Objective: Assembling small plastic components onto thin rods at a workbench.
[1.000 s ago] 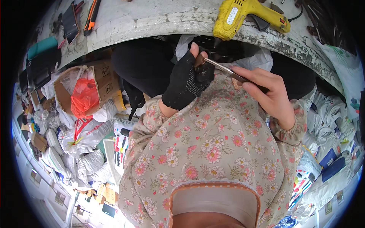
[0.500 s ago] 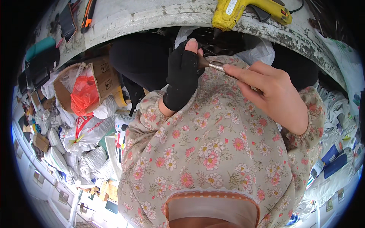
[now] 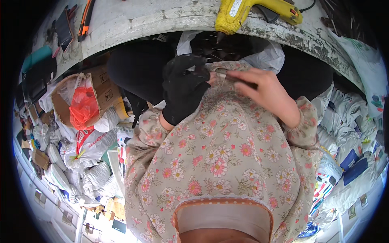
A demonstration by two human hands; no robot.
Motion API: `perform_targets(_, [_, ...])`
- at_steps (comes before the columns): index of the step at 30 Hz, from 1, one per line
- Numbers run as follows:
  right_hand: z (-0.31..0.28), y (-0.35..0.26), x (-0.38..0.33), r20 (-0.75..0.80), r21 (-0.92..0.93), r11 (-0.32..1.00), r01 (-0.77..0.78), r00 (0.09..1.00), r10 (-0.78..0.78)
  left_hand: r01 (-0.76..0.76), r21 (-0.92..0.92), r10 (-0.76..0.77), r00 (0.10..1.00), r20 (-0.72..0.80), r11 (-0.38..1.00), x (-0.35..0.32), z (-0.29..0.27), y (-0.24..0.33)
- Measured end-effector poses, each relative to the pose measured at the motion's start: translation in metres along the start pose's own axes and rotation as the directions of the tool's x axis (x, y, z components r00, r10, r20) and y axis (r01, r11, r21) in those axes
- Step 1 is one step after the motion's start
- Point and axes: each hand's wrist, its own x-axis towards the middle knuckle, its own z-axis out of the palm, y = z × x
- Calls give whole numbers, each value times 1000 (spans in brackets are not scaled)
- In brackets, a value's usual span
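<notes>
In front of my lap my right hand (image 3: 269, 87), bare, pinches a brush (image 3: 221, 73) with a silver metal collar and a dark handle partly hidden under my fingers. My left hand (image 3: 184, 87), in a black fingerless glove, is curled closed at the brush's other end. Its bare fingertips meet the brush beside the collar, and the bristles are hidden there. A small pale glint shows on top of the gloved fingers; I cannot tell what it is. Beyond my hands, a dark heap of thin pieces with light tips (image 3: 214, 50) lies between my knees.
A yellow glue gun (image 3: 233, 18) lies on the worn table edge (image 3: 162, 20), nozzle overhanging toward me. An orange-black utility knife (image 3: 86, 22) and a dark phone-like slab (image 3: 65, 30) lie farther left. A cardboard box (image 3: 103, 87) with a red bag stands at left; white sacks (image 3: 348, 117) crowd the right.
My right hand has moved left and closer to my left hand, bringing the brush along. My left hand has turned, its fingers now curled over where the thumb pointed up. The view has shifted slightly.
</notes>
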Motion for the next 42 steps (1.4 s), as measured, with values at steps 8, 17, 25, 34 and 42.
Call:
perform_targets(8, [47,172,88,-250,-596,800,-63,962,-110,619,-334,-670,741,-53,711,-32,36,-71])
perform_targets(17, [14,91,9,-632,-569,819,-74,677,-378,475,320,-529,842,105,820,-6,68,-116])
perform_targets(25, [41,199,19,-667,691,723,-24,366,649,458,31,-458,889,-11,888,-11,118,-174])
perform_targets(34, [23,90,-1,-580,814,469,342,452,677,629,-448,-730,678,-84,636,-29,91,-147])
perform_targets(42, [20,131,4,-586,808,540,235,399,705,435,213,-447,895,9,875,-15,95,-147])
